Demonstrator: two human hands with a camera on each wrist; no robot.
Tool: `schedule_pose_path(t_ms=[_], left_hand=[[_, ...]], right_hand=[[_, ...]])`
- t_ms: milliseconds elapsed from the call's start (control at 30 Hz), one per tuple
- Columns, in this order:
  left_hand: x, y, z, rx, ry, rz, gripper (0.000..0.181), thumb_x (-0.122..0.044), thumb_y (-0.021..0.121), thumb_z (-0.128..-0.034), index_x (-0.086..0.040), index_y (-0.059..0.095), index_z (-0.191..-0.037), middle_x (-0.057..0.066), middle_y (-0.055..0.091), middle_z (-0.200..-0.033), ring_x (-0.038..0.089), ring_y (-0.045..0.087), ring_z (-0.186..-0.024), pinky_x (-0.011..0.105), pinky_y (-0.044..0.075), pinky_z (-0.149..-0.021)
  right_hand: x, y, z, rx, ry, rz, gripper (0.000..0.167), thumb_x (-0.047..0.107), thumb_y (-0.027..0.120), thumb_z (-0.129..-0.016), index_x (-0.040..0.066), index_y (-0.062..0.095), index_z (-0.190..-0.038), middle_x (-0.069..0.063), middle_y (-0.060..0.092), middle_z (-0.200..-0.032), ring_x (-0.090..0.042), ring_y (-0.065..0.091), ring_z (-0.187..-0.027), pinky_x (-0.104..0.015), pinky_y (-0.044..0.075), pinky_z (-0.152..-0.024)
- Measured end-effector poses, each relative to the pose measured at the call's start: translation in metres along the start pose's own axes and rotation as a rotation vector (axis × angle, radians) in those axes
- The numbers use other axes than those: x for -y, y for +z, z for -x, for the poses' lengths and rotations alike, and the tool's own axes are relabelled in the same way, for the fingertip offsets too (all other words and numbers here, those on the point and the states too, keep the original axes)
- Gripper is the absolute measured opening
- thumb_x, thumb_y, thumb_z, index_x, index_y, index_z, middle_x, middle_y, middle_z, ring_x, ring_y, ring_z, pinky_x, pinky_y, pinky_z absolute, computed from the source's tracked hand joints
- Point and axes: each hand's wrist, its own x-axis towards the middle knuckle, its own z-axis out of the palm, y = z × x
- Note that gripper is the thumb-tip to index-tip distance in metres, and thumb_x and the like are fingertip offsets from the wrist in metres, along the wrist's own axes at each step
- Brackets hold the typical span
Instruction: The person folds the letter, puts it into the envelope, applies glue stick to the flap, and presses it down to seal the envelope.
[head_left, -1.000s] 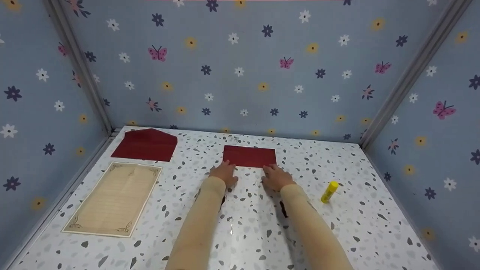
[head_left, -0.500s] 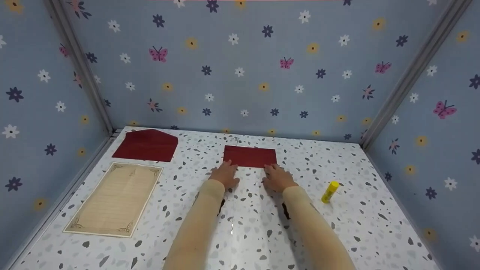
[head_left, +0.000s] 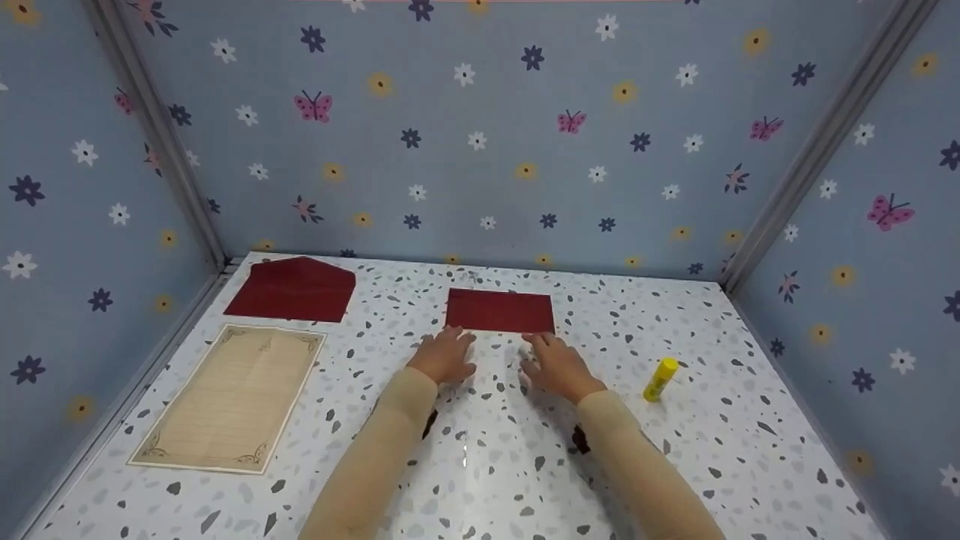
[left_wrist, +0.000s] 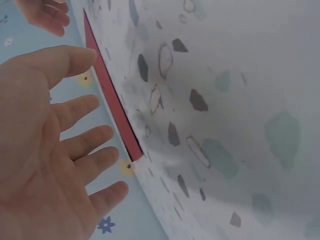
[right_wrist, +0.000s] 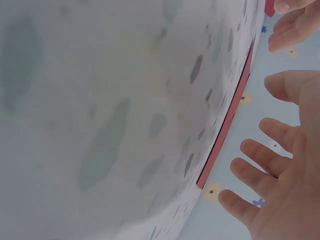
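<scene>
A dark red paper rectangle, possibly an envelope point(head_left: 499, 310), lies flat at the back middle of the table. Just at its near left corner is my left hand point(head_left: 444, 357), fingers extended and holding nothing. My right hand point(head_left: 559, 367) hovers by the near right corner, its fingers loosely spread and its palm bare in the right wrist view. Both wrist views show the fingers apart, raised off the tabletop, with the thin red edge point(left_wrist: 114, 92) beyond them. Whether any fingertip still touches the paper is hard to tell.
To the left lies a second dark red envelope point(head_left: 292, 292) with a pointed flap spread out. In front of it is a bordered parchment-like sheet point(head_left: 232, 397). A yellow glue stick point(head_left: 660, 379) is at the right. Flower-patterned walls point(head_left: 480, 150) enclose the speckled table point(head_left: 495, 465).
Both hands have drawn back slightly toward me and come up off the near edge of the red paper, which they were touching. The red paper itself stays in place.
</scene>
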Motion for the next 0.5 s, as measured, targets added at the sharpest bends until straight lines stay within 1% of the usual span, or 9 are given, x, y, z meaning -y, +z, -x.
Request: schedule_pose_path(t_ms=[167,267,367,500], left_hand=[[0.007,-0.002,0.015,-0.006,0.019,0.005,0.062,-0.035,0.061,-0.0996,-0.014,0.041,-0.154,0.013,0.03,-0.16,0.033,0.024,-0.148,0.053,0.02,-0.118],[0.013,-0.002,0.023,-0.025,0.044,0.011,0.062,-0.035,0.062,-0.0992,-0.011,0.042,-0.153,0.015,0.032,-0.159,0.035,0.026,-0.147,0.052,0.02,-0.118],[0.02,-0.002,0.03,-0.042,0.054,0.015,0.062,-0.035,0.062,-0.0993,-0.01,0.042,-0.152,0.016,0.033,-0.159,0.035,0.026,-0.147,0.052,0.021,-0.118],[0.034,-0.005,0.039,-0.066,0.057,0.031,0.06,-0.033,0.061,-0.0999,-0.009,0.043,-0.152,0.017,0.034,-0.158,0.036,0.027,-0.146,0.054,0.022,-0.117]], right_hand=[[0.004,0.0,0.012,-0.014,-0.046,0.001,0.054,0.032,0.06,-0.101,0.015,0.045,-0.149,-0.012,0.048,-0.145,-0.033,0.048,-0.131,-0.051,0.04,-0.108],[0.007,0.002,0.017,-0.02,-0.073,-0.003,0.053,0.031,0.061,-0.1,0.014,0.046,-0.148,-0.011,0.05,-0.142,-0.033,0.05,-0.129,-0.05,0.041,-0.107],[0.012,0.005,0.019,-0.029,-0.118,-0.004,0.051,0.03,0.061,-0.1,0.011,0.048,-0.146,-0.012,0.052,-0.139,-0.033,0.052,-0.126,-0.049,0.042,-0.105],[0.024,0.009,0.018,-0.032,-0.171,0.004,0.049,0.029,0.059,-0.101,0.01,0.049,-0.145,-0.014,0.052,-0.138,-0.033,0.053,-0.123,-0.048,0.044,-0.103]])
